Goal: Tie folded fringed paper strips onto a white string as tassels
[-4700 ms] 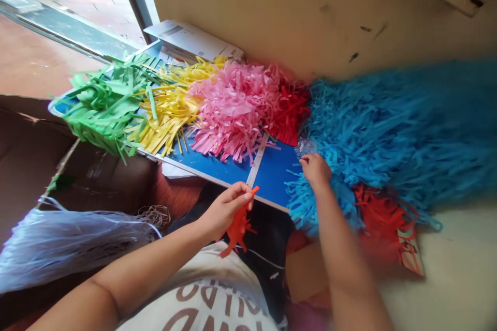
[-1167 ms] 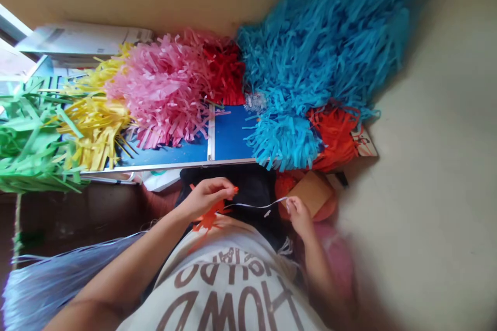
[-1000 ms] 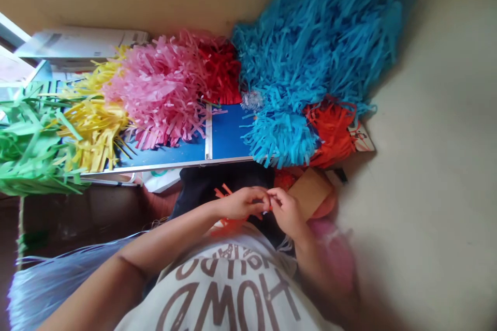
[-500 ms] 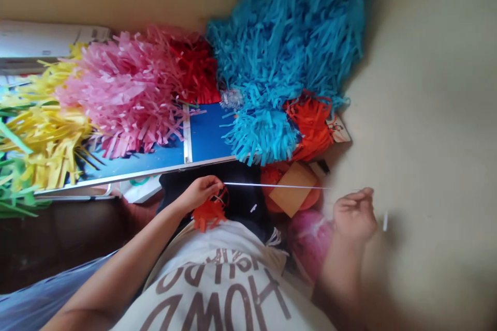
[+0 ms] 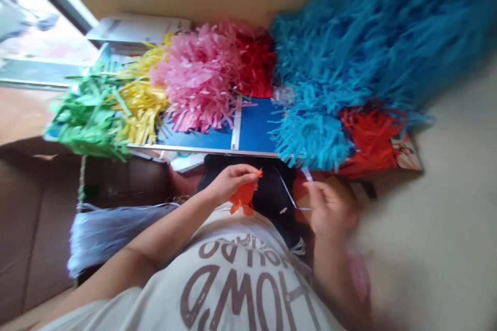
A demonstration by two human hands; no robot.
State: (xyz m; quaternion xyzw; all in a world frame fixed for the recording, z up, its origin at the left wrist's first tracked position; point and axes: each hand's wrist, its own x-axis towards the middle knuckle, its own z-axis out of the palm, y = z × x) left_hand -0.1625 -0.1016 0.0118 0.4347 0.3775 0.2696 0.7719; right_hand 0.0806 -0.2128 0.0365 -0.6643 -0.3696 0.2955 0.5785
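My left hand (image 5: 236, 181) pinches a small orange paper tassel (image 5: 243, 199) by its top, over my lap. A fringe hangs from its lower end. To the right, my right hand (image 5: 330, 207) is closed on a thin white string (image 5: 287, 192), with its fingers partly blurred. The string sags in a loose bend between the hands, and a short pale end (image 5: 308, 174) sticks up above my right thumb. Whether the string joins the tassel cannot be made out.
On a blue table (image 5: 256, 126) lie fringed paper heaps: green (image 5: 89, 114), yellow (image 5: 140, 108), pink (image 5: 198, 77), red (image 5: 256, 64), blue (image 5: 368, 51) and orange-red (image 5: 373, 134). A bundle of whitish strings (image 5: 116, 232) hangs at the left. A wall (image 5: 458, 207) stands to the right.
My right hand has come in from the far right toward the left hand. The string, taut before, is now slack and bent. My view has shifted left, showing more of the green heap.
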